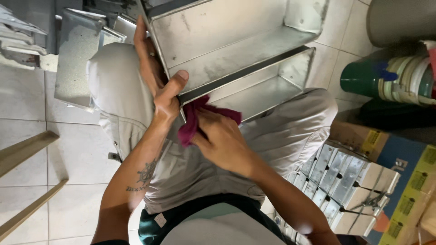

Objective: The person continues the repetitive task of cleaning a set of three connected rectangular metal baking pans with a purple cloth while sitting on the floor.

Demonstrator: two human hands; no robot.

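Head view: the person sits with a metal tray [236, 43] of galvanized sheet resting across the lap, on light grey trousers [281, 131]. The left hand [159, 86] clamps the tray's near-left corner, thumb on top of the rim and fingers behind the wall, so that grip is closed on the tray. The right hand [222, 140] is closed on a maroon cloth [193, 120], pressing it against the near edge of the tray, just right of the left thumb.

What could go wrong, as I judge it: the folded sheet edge looks thin and possibly sharp, and the cloth covers only part of the right hand's fingers, so a hard stroke along the rim could cut a fingertip or snag the cloth. The tray is held at one corner only and rests on the knees; a strong push from the right hand could twist it out of the left grip and tip it onto the tiled floor [27, 100].

The tray is dull silver with grey smears and scuffs, shallow, with upright walls and an inner divider. To the right stand bundles of small metal boxes [345, 181] and a cardboard carton [408, 177]; a green container [363, 77] lies farther off.
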